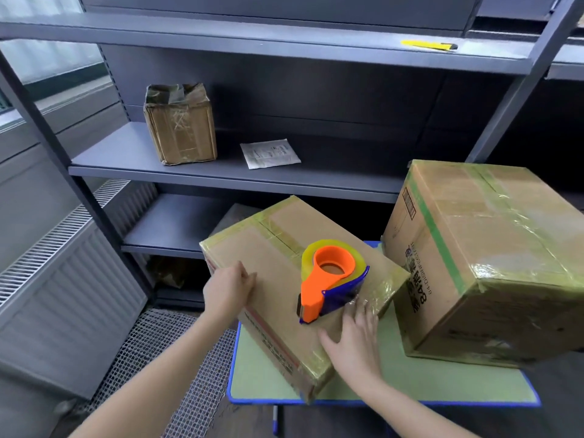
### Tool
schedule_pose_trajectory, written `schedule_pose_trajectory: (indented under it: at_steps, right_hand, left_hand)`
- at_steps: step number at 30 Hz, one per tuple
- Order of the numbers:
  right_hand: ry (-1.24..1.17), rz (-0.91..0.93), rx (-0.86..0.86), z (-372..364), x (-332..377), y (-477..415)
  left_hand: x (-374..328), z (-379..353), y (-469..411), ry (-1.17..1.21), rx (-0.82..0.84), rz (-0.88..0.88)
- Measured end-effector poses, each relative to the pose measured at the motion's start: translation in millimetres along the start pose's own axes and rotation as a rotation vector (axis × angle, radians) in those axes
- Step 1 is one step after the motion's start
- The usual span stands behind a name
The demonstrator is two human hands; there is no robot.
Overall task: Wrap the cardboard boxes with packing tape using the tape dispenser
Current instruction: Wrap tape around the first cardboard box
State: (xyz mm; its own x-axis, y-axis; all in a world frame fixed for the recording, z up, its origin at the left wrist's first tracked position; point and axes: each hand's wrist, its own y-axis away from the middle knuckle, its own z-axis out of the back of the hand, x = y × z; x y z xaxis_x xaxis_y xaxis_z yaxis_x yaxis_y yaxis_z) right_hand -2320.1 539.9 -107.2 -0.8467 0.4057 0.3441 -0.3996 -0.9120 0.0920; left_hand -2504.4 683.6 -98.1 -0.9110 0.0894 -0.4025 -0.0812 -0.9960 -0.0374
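Fingers (363, 317) of the right hand (357, 339) lie spread flat on the cardboard box (271, 248), tips at the tape dispenser (328, 279). The left hand (227, 290) curls over the box's left edge, thumb hidden. The dispenser lies on the box top, long axis far-to-near, cutter end toward the person. The box sits skewed on the surface (426, 384). A larger box (474, 263) is cut off at right.

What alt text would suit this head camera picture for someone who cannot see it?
Two bare hands work on a taped cardboard box on a green table: the left hand holds its edge, the right hand lies flat beside an orange tape dispenser. A bigger box sits alongside.
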Motion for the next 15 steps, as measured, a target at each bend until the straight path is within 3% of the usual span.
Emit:
schedule_pose_trajectory:
  at_steps: [3, 10, 15]
  right_hand:
    - [0.006, -0.028, 0.038, -1.4, 7.5, -0.5]
    - [-0.030, 0.039, 0.001, -6.1, -4.1, -0.4]
    - [-0.068, 0.040, 0.023, -3.2, -14.8, -9.3]
  left_hand:
    - [9.6, -9.6, -35.1, -0.069, -0.085, -0.116]
    - [20.0, -14.2, -79.0, -0.156, 0.059, -0.206]
    - [23.6, -16.9, -86.7, -0.188, 0.060, -0.200]
